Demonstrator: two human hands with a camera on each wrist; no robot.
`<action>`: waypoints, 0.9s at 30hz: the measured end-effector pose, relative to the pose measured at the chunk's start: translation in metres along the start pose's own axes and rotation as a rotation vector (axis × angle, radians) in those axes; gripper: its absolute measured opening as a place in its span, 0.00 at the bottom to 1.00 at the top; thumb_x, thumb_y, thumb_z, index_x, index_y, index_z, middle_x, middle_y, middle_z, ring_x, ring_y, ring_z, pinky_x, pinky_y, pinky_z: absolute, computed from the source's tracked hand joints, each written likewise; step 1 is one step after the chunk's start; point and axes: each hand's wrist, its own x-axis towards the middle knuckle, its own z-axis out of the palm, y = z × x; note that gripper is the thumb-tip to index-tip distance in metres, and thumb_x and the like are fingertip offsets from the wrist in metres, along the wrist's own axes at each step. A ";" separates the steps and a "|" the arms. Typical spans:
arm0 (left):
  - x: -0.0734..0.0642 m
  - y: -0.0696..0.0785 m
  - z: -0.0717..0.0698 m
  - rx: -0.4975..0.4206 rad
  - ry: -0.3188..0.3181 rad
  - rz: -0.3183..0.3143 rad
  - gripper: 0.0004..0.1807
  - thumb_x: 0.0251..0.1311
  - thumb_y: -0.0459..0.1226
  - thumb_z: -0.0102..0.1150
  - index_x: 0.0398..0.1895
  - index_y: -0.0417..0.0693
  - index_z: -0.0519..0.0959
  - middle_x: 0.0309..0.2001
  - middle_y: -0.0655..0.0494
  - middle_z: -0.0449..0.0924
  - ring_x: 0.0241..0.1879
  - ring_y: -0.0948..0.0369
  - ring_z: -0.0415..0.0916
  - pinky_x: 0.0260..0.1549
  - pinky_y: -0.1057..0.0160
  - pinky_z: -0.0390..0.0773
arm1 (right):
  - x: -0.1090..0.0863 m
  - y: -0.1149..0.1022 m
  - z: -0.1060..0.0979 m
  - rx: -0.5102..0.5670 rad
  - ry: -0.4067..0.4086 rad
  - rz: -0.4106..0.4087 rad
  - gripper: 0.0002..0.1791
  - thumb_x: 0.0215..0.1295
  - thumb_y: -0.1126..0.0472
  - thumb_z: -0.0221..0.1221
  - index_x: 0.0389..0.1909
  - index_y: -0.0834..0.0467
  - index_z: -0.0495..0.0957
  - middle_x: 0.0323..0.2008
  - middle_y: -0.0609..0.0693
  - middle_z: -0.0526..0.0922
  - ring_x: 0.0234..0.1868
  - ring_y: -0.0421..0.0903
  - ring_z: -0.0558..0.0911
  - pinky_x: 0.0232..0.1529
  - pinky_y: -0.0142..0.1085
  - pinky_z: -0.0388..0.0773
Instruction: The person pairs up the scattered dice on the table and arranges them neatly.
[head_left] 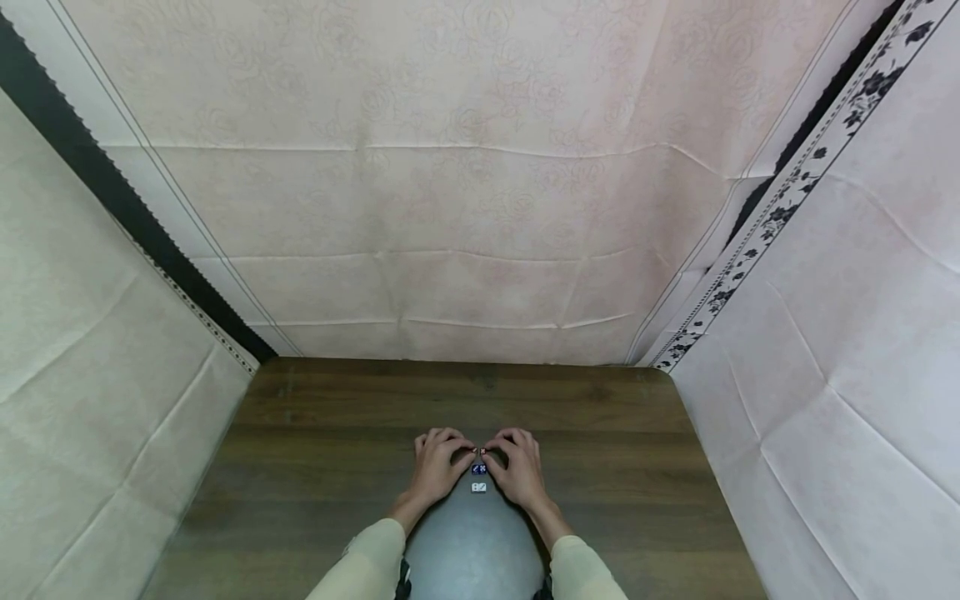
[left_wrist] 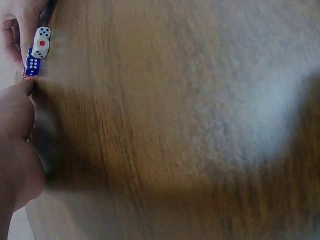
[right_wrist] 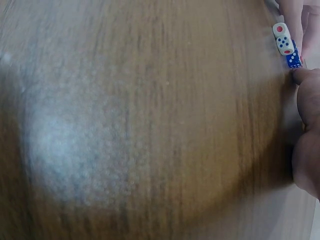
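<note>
Two small red dice sit side by side near the middle of the table. My left hand pinches the left red die between thumb and fingertips. From the other side, my right hand holds the right red die the same way; the fingertips partly hide both. Just nearer to me lies a pair of blue dice with white dots. Nearer still is a pair of white dice. In the left wrist view the white dice show a red dot and blue dots, overlapping the blue dice.
The brown wooden table spreads around the hands. A smooth grey rounded shape lies between the forearms. Pale patterned cloth hangs behind the far table edge, with more cloth panels along the sides.
</note>
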 end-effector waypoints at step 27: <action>0.002 0.001 -0.001 -0.001 -0.047 -0.018 0.05 0.71 0.44 0.78 0.47 0.62 0.95 0.51 0.59 0.89 0.54 0.53 0.79 0.57 0.39 0.65 | 0.000 0.000 0.000 0.015 -0.021 0.023 0.05 0.73 0.56 0.76 0.46 0.49 0.93 0.57 0.52 0.85 0.65 0.57 0.78 0.73 0.63 0.69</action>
